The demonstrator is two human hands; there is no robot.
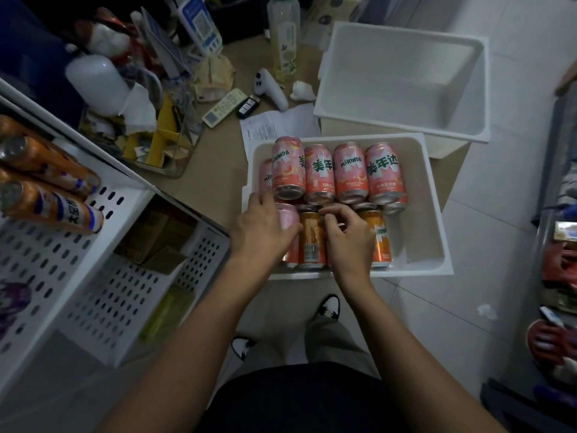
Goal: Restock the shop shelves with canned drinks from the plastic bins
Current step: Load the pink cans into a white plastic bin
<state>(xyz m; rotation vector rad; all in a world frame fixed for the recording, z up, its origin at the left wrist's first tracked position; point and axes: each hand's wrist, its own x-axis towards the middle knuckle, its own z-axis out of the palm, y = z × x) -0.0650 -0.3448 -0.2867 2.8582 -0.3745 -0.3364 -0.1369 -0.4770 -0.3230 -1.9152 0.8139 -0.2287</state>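
Observation:
A white plastic bin on the counter holds several Mirinda cans. Pink cans lie stacked in the far row and orange cans stand in the near row. My left hand grips a pink can at the bin's near left. My right hand has its fingers curled around the top of an orange can in the near row. On the white perforated shelf at left lie two orange cans.
An empty white bin stands behind the full one. The counter's far side is cluttered with a bottle, remotes, a car key, papers and a clear box. Tiled floor lies to the right, with shoes along the right edge.

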